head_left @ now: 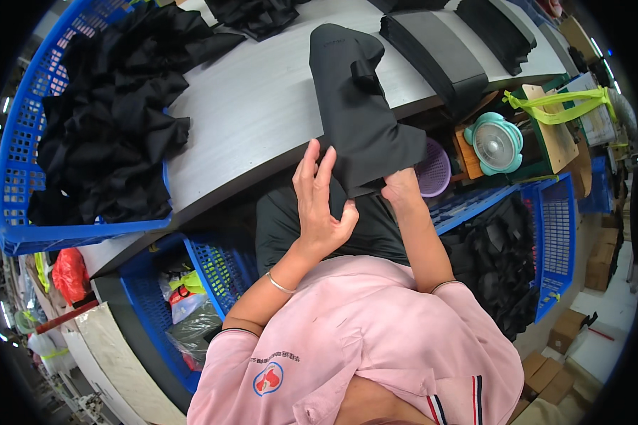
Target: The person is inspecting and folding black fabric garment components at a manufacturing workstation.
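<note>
A long piece of black cloth (pixel 354 106) stretches from the grey table down over its front edge toward my lap. A small fold of it stands up near the right side. My left hand (pixel 320 202) is at the cloth's lower left edge, its fingers stretched out and apart, holding nothing. At the lower right, my right hand (pixel 402 185) reaches under the cloth. Its fingers are hidden there, so whether they grip the cloth does not show. The cloth's right corner bulges out above that wrist.
Loose black cloth fills a blue basket (pixel 85 232) on the left. Stacked black pieces (pixel 436 53) lie on the table (pixel 223 134). To the right are a purple basket (pixel 434 168), a turquoise fan (pixel 496 144) and another blue basket (pixel 554 237). A blue crate (pixel 149 312) holds plastic bags.
</note>
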Motion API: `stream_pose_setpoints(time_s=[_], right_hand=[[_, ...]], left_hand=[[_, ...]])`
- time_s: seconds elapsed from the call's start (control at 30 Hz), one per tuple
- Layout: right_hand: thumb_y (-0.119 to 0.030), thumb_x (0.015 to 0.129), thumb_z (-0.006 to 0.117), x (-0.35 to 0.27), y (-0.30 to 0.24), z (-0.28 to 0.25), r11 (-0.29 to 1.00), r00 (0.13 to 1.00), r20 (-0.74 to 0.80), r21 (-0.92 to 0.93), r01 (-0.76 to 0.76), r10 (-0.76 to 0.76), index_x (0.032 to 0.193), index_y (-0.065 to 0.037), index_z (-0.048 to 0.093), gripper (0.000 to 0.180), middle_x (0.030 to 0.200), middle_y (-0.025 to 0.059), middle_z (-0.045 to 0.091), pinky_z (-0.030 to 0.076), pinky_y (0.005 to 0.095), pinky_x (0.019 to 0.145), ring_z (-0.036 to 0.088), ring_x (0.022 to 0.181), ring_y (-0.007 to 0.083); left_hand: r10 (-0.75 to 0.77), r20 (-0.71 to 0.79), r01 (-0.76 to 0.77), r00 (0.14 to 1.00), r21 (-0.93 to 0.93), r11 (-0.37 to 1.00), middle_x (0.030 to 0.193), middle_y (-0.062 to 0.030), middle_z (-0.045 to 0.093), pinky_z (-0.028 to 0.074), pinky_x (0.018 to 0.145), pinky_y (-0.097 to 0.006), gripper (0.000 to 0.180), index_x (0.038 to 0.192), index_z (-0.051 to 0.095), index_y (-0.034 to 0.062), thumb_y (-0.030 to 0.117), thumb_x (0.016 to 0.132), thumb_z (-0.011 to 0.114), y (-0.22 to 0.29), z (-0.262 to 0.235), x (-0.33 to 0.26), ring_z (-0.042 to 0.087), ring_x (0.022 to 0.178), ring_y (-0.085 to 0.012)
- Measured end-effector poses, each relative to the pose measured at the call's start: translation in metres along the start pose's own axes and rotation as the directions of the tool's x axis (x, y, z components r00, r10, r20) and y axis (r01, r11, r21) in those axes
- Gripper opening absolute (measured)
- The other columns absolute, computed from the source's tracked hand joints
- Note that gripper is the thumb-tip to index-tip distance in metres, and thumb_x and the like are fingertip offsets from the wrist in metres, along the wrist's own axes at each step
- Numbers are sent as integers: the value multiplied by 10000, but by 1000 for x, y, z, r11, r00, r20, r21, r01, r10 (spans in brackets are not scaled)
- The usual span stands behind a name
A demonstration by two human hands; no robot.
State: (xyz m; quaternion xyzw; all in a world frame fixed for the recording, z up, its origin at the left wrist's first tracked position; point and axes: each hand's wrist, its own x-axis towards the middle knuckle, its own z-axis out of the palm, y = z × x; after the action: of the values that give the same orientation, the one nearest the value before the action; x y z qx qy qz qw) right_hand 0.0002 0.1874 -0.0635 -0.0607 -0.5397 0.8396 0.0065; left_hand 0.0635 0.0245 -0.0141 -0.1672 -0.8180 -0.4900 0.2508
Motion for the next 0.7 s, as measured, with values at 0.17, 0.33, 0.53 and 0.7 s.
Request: stream_pose_setpoints(time_s=[0.17,0.33,0.53,0.7], right_hand=[[-194,969,660,-5,-30,34,963,990,-19,237,-130,139,1339,-39,548,417,1283,81,614,526,351,946,611,1126,184],[-213,949,680,-4,-32,32,939,980,8,284,-194,200,1300,-45,586,399,1244,74,637,537,364,931,622,1105,185],[-206,944,679,-4,-28,27,918,976,25,335,-213,218,1292,-47,595,392,1228,74,648,525,362,946,630,1081,183],[-202,947,674,-5,-26,29,928,972,-37,309,-209,231,1292,-42,595,388,1234,77,649,527,359,944,632,1087,181]], left_hand=[[-16,-84,21,996,58,998,1574,-217,283,305,1113,-454,887,1480,416,30,7,634,684,3,11,11,360,1358,-385],[-71,-241,84,968,44,996,1410,-140,460,403,982,-393,824,1407,528,59,-82,606,664,1,18,17,475,1188,-314],[-177,-261,149,949,-123,981,1219,-74,548,465,668,-234,652,1263,669,85,-184,672,612,2,16,21,524,862,-132],[-174,-306,131,936,-156,979,1163,-61,571,469,674,-231,642,1230,690,70,-213,663,587,4,15,24,520,812,-118]])
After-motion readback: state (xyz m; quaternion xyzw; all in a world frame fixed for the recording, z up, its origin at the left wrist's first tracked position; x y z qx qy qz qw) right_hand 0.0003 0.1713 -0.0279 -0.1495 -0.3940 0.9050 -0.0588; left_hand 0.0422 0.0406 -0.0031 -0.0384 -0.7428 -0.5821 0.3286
